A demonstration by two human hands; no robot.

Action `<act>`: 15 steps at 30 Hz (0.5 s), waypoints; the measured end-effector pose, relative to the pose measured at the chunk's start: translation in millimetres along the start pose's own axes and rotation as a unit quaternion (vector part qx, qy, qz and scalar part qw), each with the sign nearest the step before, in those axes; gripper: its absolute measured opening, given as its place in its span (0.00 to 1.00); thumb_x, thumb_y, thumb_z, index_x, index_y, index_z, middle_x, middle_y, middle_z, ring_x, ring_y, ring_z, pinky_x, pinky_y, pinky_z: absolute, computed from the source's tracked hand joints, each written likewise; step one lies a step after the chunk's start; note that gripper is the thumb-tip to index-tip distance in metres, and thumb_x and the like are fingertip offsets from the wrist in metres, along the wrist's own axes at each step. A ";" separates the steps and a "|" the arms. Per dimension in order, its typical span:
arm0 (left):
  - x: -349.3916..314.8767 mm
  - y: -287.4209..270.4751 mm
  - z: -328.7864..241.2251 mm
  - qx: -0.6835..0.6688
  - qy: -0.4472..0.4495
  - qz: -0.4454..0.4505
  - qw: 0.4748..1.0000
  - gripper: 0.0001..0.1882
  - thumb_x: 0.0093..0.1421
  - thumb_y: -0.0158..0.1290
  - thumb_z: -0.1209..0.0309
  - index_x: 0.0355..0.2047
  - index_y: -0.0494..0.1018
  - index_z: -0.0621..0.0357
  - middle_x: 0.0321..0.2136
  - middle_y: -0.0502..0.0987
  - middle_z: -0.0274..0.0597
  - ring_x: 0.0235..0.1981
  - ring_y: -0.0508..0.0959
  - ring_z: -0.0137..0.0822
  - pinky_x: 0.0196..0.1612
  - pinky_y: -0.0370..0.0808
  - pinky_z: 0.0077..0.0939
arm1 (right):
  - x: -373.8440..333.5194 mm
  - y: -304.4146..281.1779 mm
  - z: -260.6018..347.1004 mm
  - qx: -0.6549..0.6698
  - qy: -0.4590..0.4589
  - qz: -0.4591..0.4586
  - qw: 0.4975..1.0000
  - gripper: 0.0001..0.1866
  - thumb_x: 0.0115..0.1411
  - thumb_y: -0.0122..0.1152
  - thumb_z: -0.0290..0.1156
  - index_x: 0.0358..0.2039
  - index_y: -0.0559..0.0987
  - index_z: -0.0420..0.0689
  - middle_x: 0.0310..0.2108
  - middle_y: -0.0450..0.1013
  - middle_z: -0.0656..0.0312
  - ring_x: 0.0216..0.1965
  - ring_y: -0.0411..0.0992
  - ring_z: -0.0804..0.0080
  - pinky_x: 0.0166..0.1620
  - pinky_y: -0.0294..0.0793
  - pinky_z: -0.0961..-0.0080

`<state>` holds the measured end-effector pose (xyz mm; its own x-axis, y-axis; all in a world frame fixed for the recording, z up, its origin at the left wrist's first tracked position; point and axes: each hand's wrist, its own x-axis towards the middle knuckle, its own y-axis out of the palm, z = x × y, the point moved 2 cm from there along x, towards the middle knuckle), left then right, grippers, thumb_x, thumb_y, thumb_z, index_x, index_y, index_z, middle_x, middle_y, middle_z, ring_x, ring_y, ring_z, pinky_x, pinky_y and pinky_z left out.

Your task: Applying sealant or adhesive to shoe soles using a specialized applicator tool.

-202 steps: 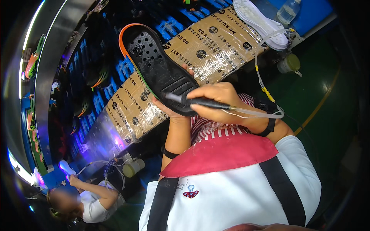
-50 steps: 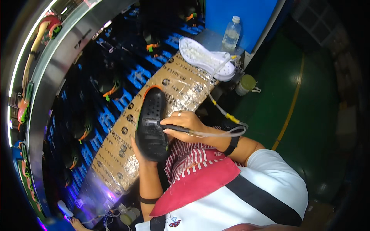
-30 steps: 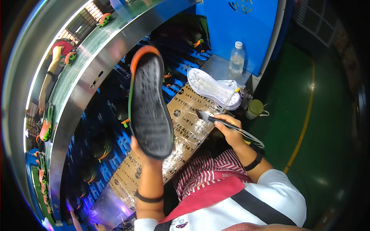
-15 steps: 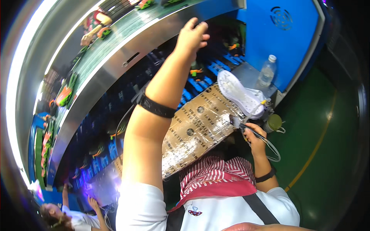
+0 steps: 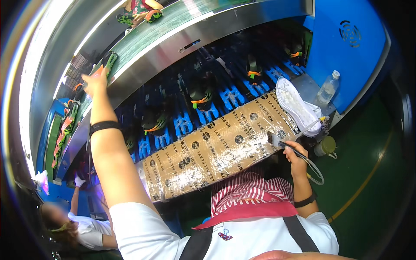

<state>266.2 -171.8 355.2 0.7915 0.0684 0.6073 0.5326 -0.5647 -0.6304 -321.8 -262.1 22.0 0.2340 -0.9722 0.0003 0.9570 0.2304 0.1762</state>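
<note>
My left hand (image 5: 96,82) reaches to the upper conveyor belt, its fingers apart at an orange, green and black shoe upper (image 5: 106,64); a firm grip on it is not visible. My right hand (image 5: 296,157) is closed around the dark handle of a brush (image 5: 275,140) with a clear hose trailing from it. The bristles are over the right end of a cardboard-covered, tape-wrapped board (image 5: 203,151) in front of me. A white shoe sole (image 5: 291,99) lies at that board's right end, just beyond the brush.
Black shoes with orange and green tabs (image 5: 201,96) sit on blue holders (image 5: 232,97) behind the board. A water bottle (image 5: 328,87) and green-lidded container (image 5: 326,145) stand at right, near a blue machine panel (image 5: 346,56). Co-workers are at left (image 5: 86,227) and across the belt (image 5: 139,9).
My left hand has swung left from above the metal rail to a shoe upper on the belt. My right hand keeps the brush near the board's right end. The view has shifted.
</note>
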 end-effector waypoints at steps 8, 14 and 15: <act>49.5 -13.8 84.2 -0.277 0.172 0.083 0.942 0.27 0.49 0.62 0.54 0.40 0.68 0.62 0.38 0.76 0.49 0.41 0.77 0.39 0.43 0.72 0.30 | -6.8 21.7 13.0 0.007 -0.032 0.034 0.999 0.13 0.54 0.60 0.28 0.39 0.77 0.36 0.22 0.73 0.64 0.20 0.65 0.87 0.23 0.62 0.91; -131.1 -96.7 67.7 -0.570 0.164 0.240 0.768 0.16 0.59 0.54 0.67 0.41 0.62 0.60 0.40 0.74 0.46 0.33 0.79 0.37 0.34 0.78 0.25 | -9.0 13.2 16.6 0.012 -0.035 -0.003 0.999 0.14 0.55 0.60 0.27 0.41 0.77 0.35 0.23 0.73 0.64 0.21 0.66 0.86 0.25 0.63 0.90; -157.9 -108.2 82.7 -0.563 0.157 0.266 0.766 0.16 0.59 0.54 0.64 0.42 0.63 0.58 0.44 0.73 0.46 0.33 0.79 0.37 0.35 0.78 0.24 | -9.6 12.9 18.1 0.029 -0.032 -0.005 0.999 0.14 0.55 0.60 0.26 0.41 0.77 0.35 0.23 0.74 0.65 0.22 0.66 0.86 0.26 0.64 0.90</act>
<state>108.4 -53.5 287.6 0.6015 -0.5187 0.6075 -0.5769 -0.8081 -0.1188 -314.8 -250.5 42.2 0.2117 -0.9755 0.0601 0.9471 0.2199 0.2339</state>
